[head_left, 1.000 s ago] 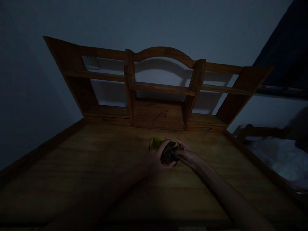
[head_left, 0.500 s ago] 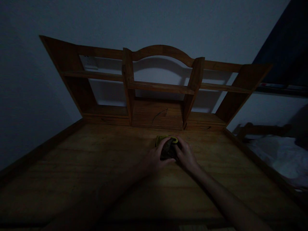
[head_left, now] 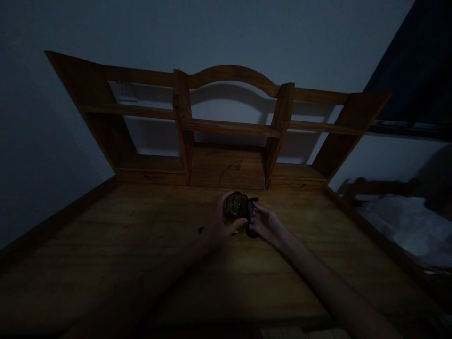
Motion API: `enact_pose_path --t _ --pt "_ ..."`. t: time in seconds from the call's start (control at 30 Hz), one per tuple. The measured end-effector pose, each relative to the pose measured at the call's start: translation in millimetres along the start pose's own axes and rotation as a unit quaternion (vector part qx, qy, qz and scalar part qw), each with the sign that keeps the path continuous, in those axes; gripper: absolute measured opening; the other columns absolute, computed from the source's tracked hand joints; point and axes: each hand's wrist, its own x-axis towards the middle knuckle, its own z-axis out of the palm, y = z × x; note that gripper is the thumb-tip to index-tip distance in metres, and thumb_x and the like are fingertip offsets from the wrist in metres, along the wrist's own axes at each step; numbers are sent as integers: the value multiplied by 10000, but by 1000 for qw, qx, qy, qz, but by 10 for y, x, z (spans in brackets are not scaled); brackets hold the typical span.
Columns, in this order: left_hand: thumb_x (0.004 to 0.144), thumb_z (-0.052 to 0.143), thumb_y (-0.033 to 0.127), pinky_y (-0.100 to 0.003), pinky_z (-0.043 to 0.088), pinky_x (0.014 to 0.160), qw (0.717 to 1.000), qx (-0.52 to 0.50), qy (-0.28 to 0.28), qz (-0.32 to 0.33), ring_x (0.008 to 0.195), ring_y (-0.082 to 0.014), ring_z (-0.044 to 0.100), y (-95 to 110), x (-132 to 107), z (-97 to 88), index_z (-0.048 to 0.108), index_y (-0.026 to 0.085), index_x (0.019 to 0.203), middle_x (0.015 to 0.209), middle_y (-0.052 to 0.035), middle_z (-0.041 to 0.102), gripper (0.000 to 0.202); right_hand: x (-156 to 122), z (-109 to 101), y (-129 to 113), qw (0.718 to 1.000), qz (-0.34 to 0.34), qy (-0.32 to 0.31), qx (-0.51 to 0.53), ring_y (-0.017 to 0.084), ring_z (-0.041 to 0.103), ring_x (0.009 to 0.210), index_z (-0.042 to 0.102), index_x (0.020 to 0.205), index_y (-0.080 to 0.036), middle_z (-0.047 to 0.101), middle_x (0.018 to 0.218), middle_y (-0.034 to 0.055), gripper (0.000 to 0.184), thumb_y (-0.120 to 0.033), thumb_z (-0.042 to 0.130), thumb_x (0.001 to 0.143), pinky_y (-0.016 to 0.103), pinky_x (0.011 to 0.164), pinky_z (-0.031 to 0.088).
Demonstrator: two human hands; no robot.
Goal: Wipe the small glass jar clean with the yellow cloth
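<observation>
My left hand (head_left: 221, 220) curls around a dark, shiny, rounded object (head_left: 236, 205) that looks glassy and slightly amber. Its exact kind is hard to make out in the dim light. Close on its right, my right hand (head_left: 265, 222) pinches a soft-looking black piece with yellow edges (head_left: 252, 230), which touches or overlaps the shiny object. Yellow also shows beneath my left thumb. A small dark tip (head_left: 201, 230) pokes out left of my left hand; what it belongs to is hidden. Both hands are just above the desktop (head_left: 141, 245), near its middle.
Behind the desktop rises a wooden hutch (head_left: 231, 128) with shelves, dividers and small drawers, against a pale wall (head_left: 226, 33). Low raised edges run along both sides of the desk. At the right are white bedding-like cloth (head_left: 399, 226) and a wooden rail (head_left: 381, 187).
My left hand has turned, bringing the shiny rounded object into view on top. My right hand has shifted slightly down and now grips the black and yellow piece at the right.
</observation>
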Motion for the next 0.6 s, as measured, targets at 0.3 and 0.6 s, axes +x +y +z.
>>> enact_pose_path --t 0.3,0.6 --pt "719 776 367 -423 445 1025 999 43 -4 13 1253 -283 499 -54 27 -7 350 236 1379 1356 -119 489 796 11 30 29 999 -35 3 37 235 669 902 666 921 -203 719 989 71 199 -363 616 815 358 787 531" --pt "726 764 405 -447 456 1006 990 111 -84 -18 1221 -303 535 -31 -31 -20 240 262 1471 1396 -122 489 923 40 23 140 987 -129 2 -96 211 632 969 632 1109 -233 691 1016 12 412 -198 697 704 303 864 496"
